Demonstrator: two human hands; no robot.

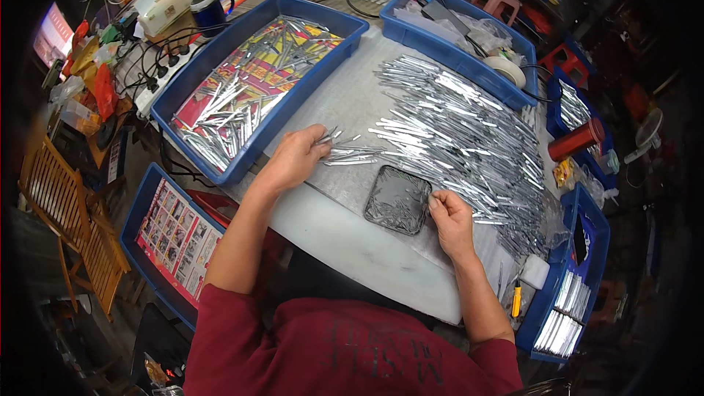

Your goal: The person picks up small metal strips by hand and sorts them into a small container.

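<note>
Silver metal strips (462, 139) lie in a broad heap on the pale surface (345, 242), right of centre. We see the left hand (295, 158) just left of the heap, fingers closed around the ends of a few strips. The right hand (451, 224) has thumb and forefinger close together at the right edge of a small black tray (400, 200); we cannot tell whether they pinch its rim or something else. Beyond the left hand, we note a blue bin (330, 66) with more strips inside, over a brightly printed lining.
</note>
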